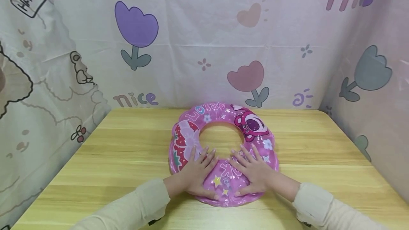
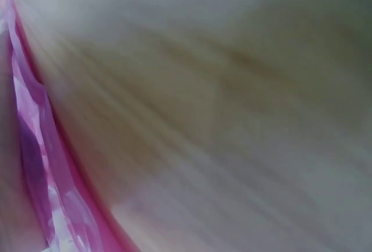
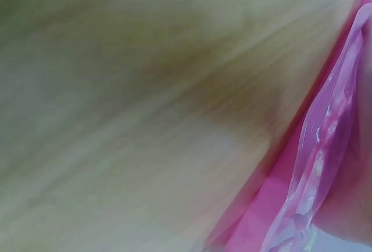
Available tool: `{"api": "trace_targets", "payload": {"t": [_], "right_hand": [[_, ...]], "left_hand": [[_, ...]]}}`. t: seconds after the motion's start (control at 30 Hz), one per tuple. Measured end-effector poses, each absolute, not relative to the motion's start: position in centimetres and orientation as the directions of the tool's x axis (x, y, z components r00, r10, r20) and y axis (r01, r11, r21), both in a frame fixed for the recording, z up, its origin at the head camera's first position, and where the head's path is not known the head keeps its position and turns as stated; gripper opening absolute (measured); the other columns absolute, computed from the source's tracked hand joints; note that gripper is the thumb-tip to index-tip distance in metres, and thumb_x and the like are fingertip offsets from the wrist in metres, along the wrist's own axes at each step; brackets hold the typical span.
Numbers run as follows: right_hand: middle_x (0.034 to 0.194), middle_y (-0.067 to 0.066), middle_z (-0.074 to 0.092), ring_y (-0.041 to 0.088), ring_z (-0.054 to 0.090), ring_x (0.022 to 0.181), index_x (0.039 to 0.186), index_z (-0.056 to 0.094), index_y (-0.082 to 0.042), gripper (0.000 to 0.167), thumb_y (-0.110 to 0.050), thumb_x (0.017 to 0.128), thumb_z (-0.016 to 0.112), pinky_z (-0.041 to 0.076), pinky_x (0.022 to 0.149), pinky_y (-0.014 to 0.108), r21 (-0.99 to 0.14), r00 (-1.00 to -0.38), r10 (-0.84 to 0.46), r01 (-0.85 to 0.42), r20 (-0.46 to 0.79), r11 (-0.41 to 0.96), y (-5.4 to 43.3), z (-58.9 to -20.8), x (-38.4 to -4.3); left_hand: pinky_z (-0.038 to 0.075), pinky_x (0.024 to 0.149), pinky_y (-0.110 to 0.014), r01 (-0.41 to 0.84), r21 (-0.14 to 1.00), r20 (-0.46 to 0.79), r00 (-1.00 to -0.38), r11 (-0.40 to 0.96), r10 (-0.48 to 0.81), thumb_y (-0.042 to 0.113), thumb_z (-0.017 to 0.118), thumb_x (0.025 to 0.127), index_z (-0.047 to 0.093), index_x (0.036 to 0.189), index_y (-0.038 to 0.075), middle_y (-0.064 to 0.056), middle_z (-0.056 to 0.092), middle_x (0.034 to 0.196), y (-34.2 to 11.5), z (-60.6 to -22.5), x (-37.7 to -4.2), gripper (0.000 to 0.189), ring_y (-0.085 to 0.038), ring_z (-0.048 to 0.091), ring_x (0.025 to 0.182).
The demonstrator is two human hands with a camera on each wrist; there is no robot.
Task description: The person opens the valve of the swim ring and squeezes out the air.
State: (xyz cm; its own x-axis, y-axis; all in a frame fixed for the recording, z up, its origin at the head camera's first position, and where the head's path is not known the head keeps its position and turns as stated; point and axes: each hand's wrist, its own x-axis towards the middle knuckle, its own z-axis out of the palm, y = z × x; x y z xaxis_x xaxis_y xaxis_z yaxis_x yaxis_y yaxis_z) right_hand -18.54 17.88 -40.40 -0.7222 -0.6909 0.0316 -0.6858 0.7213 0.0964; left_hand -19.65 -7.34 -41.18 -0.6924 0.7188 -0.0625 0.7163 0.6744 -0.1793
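A pink inflatable swim ring (image 1: 223,116) with a bear, strawberries, flowers and stars printed on it lies flat on the wooden table. On its near left part rests my left hand (image 1: 198,173), fingers spread and straight, thumb pointing inward near the front edge. My right hand (image 1: 257,173) lies the same way on the near right part, its fingertips close to the centre hole. In the left wrist view the ring's pink edge (image 2: 52,147) shows at the left. The right wrist view has its seam (image 3: 314,147) along the right side.
The wooden table (image 1: 127,144) extends around the ring on every side. A patterned cloth (image 1: 198,17) with tulips and the word "nice" hangs behind the table and at both sides.
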Motion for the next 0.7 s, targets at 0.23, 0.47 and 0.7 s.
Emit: {"api": "trace_targets", "payload": {"t": [0.23, 0.47, 0.7], "right_hand": [[0.154, 0.010, 0.024, 0.042, 0.015, 0.141, 0.146, 0.031, -0.021, 0.096, -0.082, 0.072, 0.042, 0.007, 0.110, 0.064, 0.130, -0.750, -0.658, -0.660, -0.059, 0.740, 17.4, -40.0, -18.4], [0.154, 0.009, 0.024, 0.041, 0.015, 0.141, 0.145, 0.032, -0.023, 0.095, -0.082, 0.071, 0.043, 0.007, 0.110, 0.065, 0.158, -0.762, -0.636, -0.647, -0.119, 0.746, 17.2, -39.6, -18.4], [0.155, 0.006, 0.020, 0.038, 0.011, 0.143, 0.146, 0.028, -0.025, 0.096, -0.082, 0.070, 0.044, 0.005, 0.112, 0.061, 0.189, -0.791, -0.574, -0.610, -0.214, 0.770, 16.5, -38.7, -18.3]], "left_hand": [[0.007, 0.110, -0.065, 0.700, -0.257, -0.082, -0.702, 0.666, 0.707, 0.089, 0.032, 0.068, 0.024, 0.148, 0.017, -0.008, 0.014, 0.157, -7.0, -40.9, -19.5, 0.107, -0.034, 0.010, 0.144], [0.008, 0.111, -0.064, 0.677, -0.318, -0.148, -0.727, 0.664, 0.670, 0.092, 0.028, 0.065, 0.024, 0.148, 0.021, -0.005, 0.015, 0.157, -6.4, -40.2, -19.3, 0.109, -0.032, 0.010, 0.144], [0.010, 0.113, -0.061, 0.644, -0.396, -0.221, -0.759, 0.654, 0.613, 0.094, 0.028, 0.062, 0.021, 0.149, 0.026, -0.002, 0.012, 0.157, -5.9, -39.5, -19.1, 0.110, -0.028, 0.009, 0.145]]}}
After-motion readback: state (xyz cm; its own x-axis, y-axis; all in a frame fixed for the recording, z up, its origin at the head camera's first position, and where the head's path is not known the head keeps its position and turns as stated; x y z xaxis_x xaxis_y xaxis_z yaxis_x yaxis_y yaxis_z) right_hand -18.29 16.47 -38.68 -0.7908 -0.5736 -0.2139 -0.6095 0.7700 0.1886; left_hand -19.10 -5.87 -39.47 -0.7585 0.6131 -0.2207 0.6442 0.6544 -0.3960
